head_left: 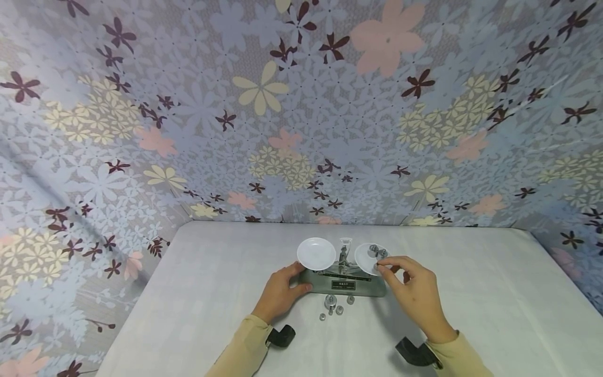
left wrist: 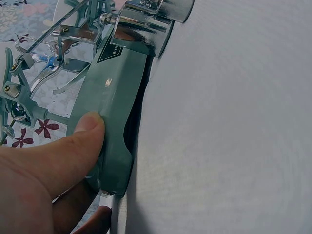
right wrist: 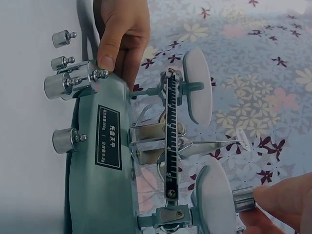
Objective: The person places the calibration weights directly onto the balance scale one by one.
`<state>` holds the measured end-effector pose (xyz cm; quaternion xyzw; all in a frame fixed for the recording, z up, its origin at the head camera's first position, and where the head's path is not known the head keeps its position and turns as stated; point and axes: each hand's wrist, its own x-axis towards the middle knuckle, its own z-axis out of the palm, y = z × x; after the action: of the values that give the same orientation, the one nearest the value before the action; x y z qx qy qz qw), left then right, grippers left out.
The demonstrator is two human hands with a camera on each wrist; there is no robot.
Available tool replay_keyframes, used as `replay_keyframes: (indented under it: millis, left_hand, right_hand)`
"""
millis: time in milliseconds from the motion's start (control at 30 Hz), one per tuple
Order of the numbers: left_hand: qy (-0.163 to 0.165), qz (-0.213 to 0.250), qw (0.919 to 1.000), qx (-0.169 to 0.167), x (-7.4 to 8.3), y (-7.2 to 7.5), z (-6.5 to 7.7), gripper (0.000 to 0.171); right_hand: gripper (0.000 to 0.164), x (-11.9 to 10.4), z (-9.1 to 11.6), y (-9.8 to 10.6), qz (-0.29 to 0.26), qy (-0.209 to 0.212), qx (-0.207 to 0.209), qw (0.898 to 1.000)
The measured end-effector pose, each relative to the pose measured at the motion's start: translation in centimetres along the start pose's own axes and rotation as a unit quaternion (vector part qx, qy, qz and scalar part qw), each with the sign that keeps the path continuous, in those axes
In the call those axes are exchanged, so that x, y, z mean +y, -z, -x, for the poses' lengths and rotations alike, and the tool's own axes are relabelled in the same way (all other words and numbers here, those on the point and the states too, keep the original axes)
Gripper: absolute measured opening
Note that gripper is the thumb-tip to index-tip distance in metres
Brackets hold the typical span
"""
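Note:
A green pan balance (head_left: pixel 346 285) with a ruled beam stands on the white cloth, a label on its front. My left hand (head_left: pixel 279 293) grips the left end of its base, with the thumb (left wrist: pixel 87 129) along the front face. The left pan (head_left: pixel 316 254) is bare and white. Over the right pan (head_left: pixel 361 257), my right hand (head_left: pixel 416 296) pinches a small metal weight (right wrist: pixel 243 199) between thumb and fingertips, right at the pan's surface. Other metal weights (head_left: pixel 373 250) stand farther back on that same pan.
Several knobbed weights of different sizes, the largest (head_left: pixel 331 301) among them, stand on the cloth in front of the base. The balance's pointer scale (head_left: pixel 346 242) rises between the pans. Behind the white tabletop (head_left: pixel 226 262) hangs a flowered cloth (head_left: pixel 301 131).

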<state>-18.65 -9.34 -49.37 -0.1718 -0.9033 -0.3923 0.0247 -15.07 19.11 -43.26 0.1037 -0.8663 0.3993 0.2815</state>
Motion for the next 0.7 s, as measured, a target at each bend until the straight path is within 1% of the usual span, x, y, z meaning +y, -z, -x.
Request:
replay_keyframes:
  millis: [133,267,533,700]
  left_hand:
    - [0.007,0.002,1.0000,-0.004,0.0,-0.1,0.0,0.054]
    - [0.008,0.003,1.0000,-0.004,-0.1,0.0,0.0,0.054]
    - [0.000,0.003,1.0000,0.001,0.0,0.0,0.0,0.052]
    - [0.002,0.005,1.0000,0.000,0.0,-0.1,0.0,0.052]
  right_hand:
    - [0.010,0.2,0.0,-0.1,0.003,-0.008,-0.002,1.000]
    - [0.010,0.4,-0.1,-0.2,0.008,-0.005,0.000,1.000]
    - [0.010,1.0,-0.1,-0.5,0.020,0.031,0.012,0.999]
    - [0.011,1.3,-0.1,-0.6,0.015,0.036,0.015,0.999]
